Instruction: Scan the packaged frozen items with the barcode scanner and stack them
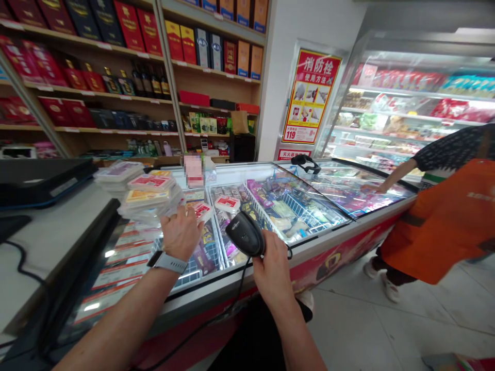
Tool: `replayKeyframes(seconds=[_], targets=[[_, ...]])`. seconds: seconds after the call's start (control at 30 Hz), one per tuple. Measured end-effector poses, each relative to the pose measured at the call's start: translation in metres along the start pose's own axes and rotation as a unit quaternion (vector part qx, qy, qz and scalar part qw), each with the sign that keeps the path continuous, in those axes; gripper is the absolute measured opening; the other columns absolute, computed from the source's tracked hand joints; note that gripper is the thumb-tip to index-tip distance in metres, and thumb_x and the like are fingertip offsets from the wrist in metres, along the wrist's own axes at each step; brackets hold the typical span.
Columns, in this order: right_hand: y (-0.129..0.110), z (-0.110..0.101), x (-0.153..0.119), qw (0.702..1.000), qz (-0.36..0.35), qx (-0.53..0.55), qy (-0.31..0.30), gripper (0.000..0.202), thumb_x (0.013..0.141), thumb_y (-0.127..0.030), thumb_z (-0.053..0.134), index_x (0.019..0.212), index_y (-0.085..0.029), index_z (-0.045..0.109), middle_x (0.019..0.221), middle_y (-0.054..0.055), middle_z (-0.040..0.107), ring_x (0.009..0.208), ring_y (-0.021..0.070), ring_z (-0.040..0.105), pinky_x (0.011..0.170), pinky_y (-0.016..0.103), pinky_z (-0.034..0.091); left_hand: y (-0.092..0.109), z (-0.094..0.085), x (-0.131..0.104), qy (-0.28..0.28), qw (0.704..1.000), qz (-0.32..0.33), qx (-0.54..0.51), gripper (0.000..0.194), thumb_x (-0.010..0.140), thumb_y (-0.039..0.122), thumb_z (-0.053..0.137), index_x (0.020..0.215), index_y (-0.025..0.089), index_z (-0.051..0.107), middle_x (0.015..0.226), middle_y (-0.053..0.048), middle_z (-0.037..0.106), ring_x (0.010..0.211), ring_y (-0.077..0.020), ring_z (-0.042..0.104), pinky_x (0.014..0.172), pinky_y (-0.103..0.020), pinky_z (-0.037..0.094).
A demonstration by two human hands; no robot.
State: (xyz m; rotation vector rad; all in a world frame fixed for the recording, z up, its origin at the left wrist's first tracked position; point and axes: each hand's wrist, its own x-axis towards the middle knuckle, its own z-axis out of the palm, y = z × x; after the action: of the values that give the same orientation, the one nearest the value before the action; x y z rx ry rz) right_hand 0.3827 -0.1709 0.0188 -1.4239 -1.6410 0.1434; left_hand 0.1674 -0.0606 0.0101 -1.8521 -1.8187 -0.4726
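"Glass-topped and pale-rimmed, the long freezer chest (348, 231) runs across in front of us. What sits nearest?"

"Our right hand (274, 265), wrapped around the black plastic handheld scanner (244, 235)."

"Which way does its long axis go?"

"Aslant: from our grip up and leftward, so the rounded head sits toward our left hand (180, 234)."

"Is that one clamped on anything?"

"Its fingers bend at the left side of the flat, pale pack with a red-and-white label (203, 211). They seem to touch it; whether they pinch it, we cannot tell."

"So where does the pack lie from the scanner?"

"Left and a little farther from us, over the freezer, between our hands but much nearer the left. We judge that gap between scanner head and label the relation to watch."

"And beyond?"

"Another flat red-labelled pack (228, 204), just to the right; then, well apart, a co-worker in an orange apron (441, 221), and stocked wooden shelves (232, 88) at the back."
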Motion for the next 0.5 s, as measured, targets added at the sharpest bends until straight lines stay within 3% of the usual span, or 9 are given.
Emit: replayKeyframes(seconds=[0.07,0.2,0.37,0.5], targets=[[0.000,-0.001,0.000,1.000,-0.001,0.002,0.004,0.038,0.081,-0.003,0.047,0.115,-0.019,0.055,0.110,0.010,0.061,0.105,0.0280,0.054,0.094,0.046,0.043,0.003,-0.002,0.000,0.017,1.000,0.009,-0.011,0.041,0.089,0.034,0.051,0.123,0.012,0.058,0.120,-0.024,0.063,0.093,-0.0394,0.062,0.080,-0.050,0.039],[0.002,-0.003,-0.001,1.000,-0.005,0.003,0.017,0.039,0.080,-0.003,0.047,0.115,-0.019,0.055,0.109,0.010,0.061,0.104,0.0281,0.054,0.093,0.045,0.044,0.011,-0.007,0.007,0.032,0.996,0.065,-0.058,0.043,0.088,0.032,0.056,0.127,0.014,0.056,0.133,-0.023,0.058,0.116,-0.0424,0.053,0.091,-0.055,0.039],[0.005,-0.004,-0.001,0.999,-0.008,0.009,0.031,0.040,0.082,-0.004,0.047,0.119,-0.019,0.053,0.113,0.011,0.061,0.108,0.0285,0.053,0.096,0.047,0.042,0.029,-0.008,0.044,-0.065,0.983,0.147,-0.087,0.056,0.086,0.018,0.057,0.141,0.018,0.048,0.146,-0.020,0.051,0.135,-0.0393,0.041,0.100,-0.056,0.039],[0.005,-0.007,-0.003,1.000,-0.010,0.010,0.026,0.042,0.081,-0.003,0.047,0.119,-0.018,0.053,0.113,0.011,0.061,0.108,0.0284,0.053,0.097,0.047,0.043,0.045,0.005,0.086,-0.137,0.971,0.179,-0.079,0.052,0.089,0.007,0.051,0.140,0.019,0.050,0.140,-0.017,0.057,0.133,-0.0344,0.046,0.099,-0.054,0.044]])
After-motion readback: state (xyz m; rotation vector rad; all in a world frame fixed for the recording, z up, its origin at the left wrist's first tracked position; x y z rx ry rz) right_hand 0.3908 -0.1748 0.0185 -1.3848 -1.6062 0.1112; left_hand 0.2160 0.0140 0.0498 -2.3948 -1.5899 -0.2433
